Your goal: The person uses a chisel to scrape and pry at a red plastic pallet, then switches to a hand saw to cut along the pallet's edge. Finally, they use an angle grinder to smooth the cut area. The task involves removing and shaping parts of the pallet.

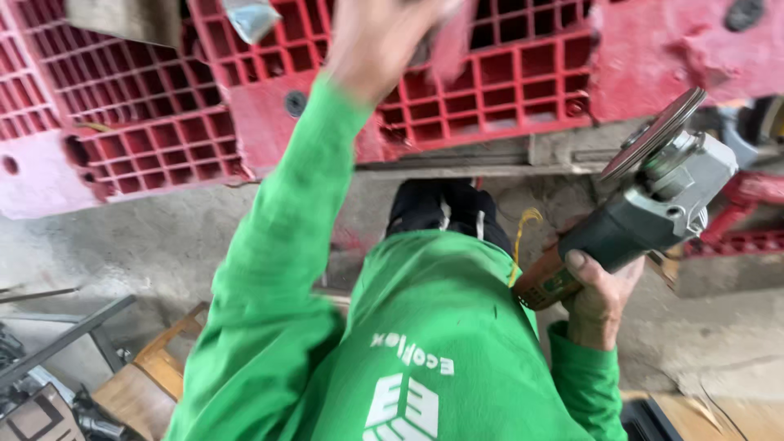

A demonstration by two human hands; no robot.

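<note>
Beside your right hip, your right hand [600,298] was clenched around the angle grinder [653,200], disc [653,135] bare and tilted upward. Your left hand [380,37] blurred against the red plastic pallet [457,90]; its grip couldn't be told. One-handed, the grinder could have kicked toward your sleeve.

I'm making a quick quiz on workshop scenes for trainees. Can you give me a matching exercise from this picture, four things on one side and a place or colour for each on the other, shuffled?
Things:
1. angle grinder
2. plastic pallet
3. left hand
4. sleeve

Places and colours:
A. green
B. raised up against the red grid, blurred
C. gripped in the right hand, disc pointing up
D. red, with a grid of square holes

Pairs: 1-C, 2-D, 3-B, 4-A
</note>
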